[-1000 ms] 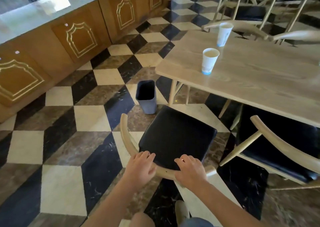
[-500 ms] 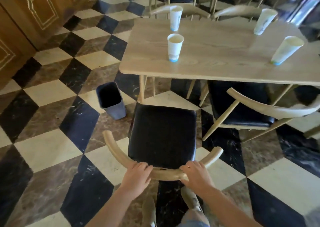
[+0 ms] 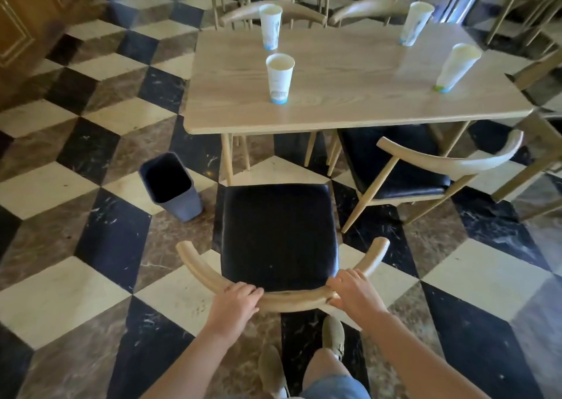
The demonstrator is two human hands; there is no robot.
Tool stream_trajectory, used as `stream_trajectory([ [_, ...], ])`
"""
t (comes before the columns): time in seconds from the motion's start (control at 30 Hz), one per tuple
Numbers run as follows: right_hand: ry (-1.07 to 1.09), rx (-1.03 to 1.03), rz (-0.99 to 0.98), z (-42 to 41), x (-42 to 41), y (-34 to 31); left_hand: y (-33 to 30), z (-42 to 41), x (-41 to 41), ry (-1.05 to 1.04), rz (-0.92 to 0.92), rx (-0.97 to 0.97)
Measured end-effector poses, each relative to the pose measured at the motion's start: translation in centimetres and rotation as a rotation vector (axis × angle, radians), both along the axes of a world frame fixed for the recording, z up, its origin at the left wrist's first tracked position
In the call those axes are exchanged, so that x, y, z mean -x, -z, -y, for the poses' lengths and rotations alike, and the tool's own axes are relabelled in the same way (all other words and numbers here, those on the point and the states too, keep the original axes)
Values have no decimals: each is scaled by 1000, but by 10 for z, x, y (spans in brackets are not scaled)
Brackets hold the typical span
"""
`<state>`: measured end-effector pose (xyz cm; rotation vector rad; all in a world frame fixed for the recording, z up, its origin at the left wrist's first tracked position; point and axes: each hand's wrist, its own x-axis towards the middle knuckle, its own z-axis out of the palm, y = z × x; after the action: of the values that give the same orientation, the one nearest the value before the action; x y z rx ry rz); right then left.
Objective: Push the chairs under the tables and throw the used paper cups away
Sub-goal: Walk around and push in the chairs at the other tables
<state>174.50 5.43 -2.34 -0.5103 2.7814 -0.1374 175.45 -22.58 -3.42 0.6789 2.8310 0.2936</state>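
A wooden chair with a black seat (image 3: 276, 234) stands in front of me, facing the light wooden table (image 3: 349, 94); its seat lies just short of the table's near edge. My left hand (image 3: 235, 303) and my right hand (image 3: 354, 290) both grip its curved backrest. Several white paper cups stand upright on the table: one near the left front (image 3: 279, 77), one behind it (image 3: 270, 26), two at the right (image 3: 457, 67) (image 3: 415, 23). A second black-seated chair (image 3: 404, 164) sits at an angle, partly under the table at the right.
A grey waste bin (image 3: 170, 185) stands on the chequered floor left of the chair, beside the table leg. More chairs line the table's far side (image 3: 273, 12). Wooden cabinets (image 3: 27, 12) run along the far left. My feet are below the backrest.
The view has swung from the table's left end round to its near long side. The chair now points straight at the table. Both hands have kept their hold on the backrest.
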Motion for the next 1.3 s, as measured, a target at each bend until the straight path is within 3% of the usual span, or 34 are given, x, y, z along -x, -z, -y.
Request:
stream_trajectory([
  [0.4,-21,-26,-48,-6,44,10,-2,-2,52,16,-10,-27],
  [0.93,-107,-1,-125,-54,204,6,3,-53,190,-67,-31,-48],
  [1.3,-109,6,-49,-62,284,9,0,-62,266,-63,-89,-33],
])
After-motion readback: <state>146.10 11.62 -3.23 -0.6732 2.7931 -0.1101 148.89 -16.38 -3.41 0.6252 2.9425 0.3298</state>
